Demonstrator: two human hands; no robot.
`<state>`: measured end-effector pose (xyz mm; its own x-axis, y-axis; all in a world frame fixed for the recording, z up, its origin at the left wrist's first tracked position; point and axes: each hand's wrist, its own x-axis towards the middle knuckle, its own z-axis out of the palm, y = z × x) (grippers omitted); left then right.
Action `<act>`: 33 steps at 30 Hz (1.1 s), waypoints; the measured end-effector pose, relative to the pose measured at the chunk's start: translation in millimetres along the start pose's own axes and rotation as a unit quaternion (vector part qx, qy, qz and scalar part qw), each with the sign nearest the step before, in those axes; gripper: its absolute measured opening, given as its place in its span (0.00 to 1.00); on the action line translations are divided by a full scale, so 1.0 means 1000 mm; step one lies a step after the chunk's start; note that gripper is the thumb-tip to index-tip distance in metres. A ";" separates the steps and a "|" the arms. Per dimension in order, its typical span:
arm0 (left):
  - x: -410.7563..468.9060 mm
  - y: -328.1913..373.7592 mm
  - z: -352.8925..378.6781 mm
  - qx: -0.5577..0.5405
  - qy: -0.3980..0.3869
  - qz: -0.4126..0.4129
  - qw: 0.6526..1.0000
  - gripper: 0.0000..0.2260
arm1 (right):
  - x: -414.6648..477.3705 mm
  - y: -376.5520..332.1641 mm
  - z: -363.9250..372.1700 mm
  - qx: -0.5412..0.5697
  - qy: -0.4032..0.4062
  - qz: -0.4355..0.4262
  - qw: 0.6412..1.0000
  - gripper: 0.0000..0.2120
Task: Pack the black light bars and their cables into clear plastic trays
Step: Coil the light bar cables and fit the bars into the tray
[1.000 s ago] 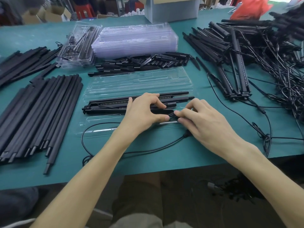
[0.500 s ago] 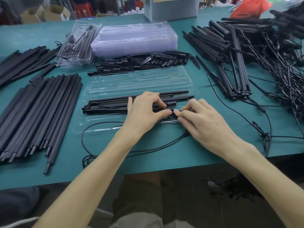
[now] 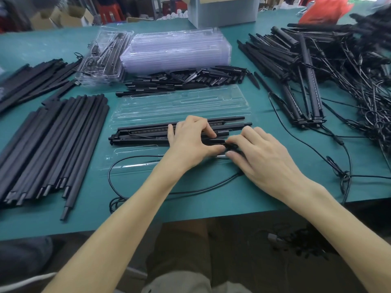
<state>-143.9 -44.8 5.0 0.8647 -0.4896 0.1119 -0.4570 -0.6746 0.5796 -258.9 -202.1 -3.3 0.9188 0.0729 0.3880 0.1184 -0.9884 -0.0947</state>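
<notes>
Centre of table (image 3: pixel 211 204): light bars (image 3: pixel 143 134) lie crosswise in clear tray (image 3: pixel 135 166). L hand (image 3: pixel 190 142) curled over bars' right part, gripping. R hand (image 3: pixel 262 159) just beside, fingertips pinching cable (image 3: pixel 110 176) end by L thumb. Rest of cable loops left, twd near edge.

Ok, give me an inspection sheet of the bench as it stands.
Surface: teal table, crowded.
Job's things: light bars lying in the open clear tray; empty tray stack and packed trays behind.
Clutter: black rods at left; small black clips behind the tray.
Grippers: left hand grips the light bars; right hand pinches the cable end.
Cables: one cable loops to the table's near edge; tangled heap at right.
Surroundings: grey box, red bag, cartons beyond the table.
</notes>
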 end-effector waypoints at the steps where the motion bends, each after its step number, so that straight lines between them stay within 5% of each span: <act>1: 0.000 0.000 0.000 -0.001 -0.001 0.001 1.000 0.14 | 0.004 -0.001 -0.003 0.003 -0.007 0.004 1.000 0.16; 5: -0.002 0.000 0.000 -0.004 -0.002 0.006 1.000 0.14 | 0.033 -0.006 -0.010 0.051 -0.017 0.075 0.996 0.15; 10: -0.001 0.000 0.000 -0.015 0.003 0.007 1.000 0.13 | 0.075 -0.012 0.005 0.091 0.087 0.145 0.981 0.16; 17: 0.001 0.000 0.004 0.014 0.012 0.005 1.000 0.15 | 0.106 -0.013 0.036 0.230 -0.008 0.109 0.967 0.14; 26: -0.006 0.001 0.004 -0.002 0.020 0.018 1.000 0.17 | 0.107 -0.002 0.058 0.076 -0.129 0.090 0.985 0.27; 33: -0.007 -0.020 -0.025 -0.072 -0.061 0.044 0.995 0.14 | 0.104 -0.005 0.060 0.016 -0.147 0.093 0.985 0.33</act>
<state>-136.1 -14.3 12.9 0.7870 -0.6124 0.0748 -0.4880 -0.5437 0.6829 -141.7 -181.4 -17.7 0.9944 -0.0690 0.0799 -0.0547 -0.9840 -0.1695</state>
